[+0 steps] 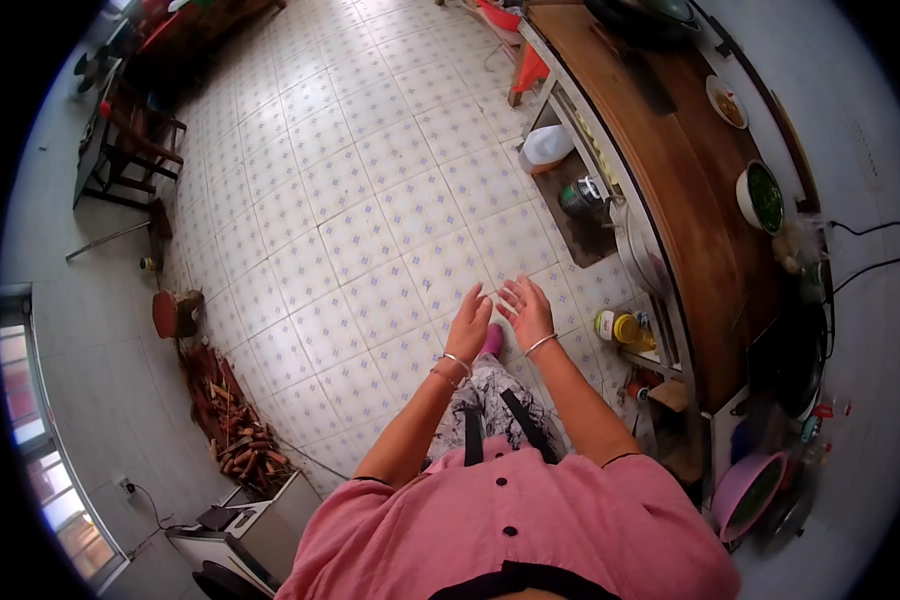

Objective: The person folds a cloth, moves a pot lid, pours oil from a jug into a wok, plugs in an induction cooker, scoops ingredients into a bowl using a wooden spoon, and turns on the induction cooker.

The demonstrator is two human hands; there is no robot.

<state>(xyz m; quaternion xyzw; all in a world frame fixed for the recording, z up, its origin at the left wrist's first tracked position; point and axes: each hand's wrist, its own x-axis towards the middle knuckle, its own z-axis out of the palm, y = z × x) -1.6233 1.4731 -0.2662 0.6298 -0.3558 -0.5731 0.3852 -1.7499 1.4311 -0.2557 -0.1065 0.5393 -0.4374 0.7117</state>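
My left hand (470, 322) and my right hand (527, 310) are held out in front of me at about waist height, a small gap between them. The fingers of both are loosely bent and apart, with nothing in them. A silver bangle (456, 361) circles my left wrist, and another bangle (541, 343) is on the right one. Beneath the hands are the tiled floor (370, 240) and one pink shoe (492, 340). Nearest on the right stands a yellow-lidded jar (626, 328) on a low shelf, apart from my right hand.
Along the right runs a wooden counter (695, 190) with a green-filled bowl (761, 197) and a plate (727, 102). A white jug (546, 148) stands on a shelf below. A pink basin (749, 496) is at lower right. Corncobs (245, 450), a stool (175, 314) and a chair (142, 130) line the left.
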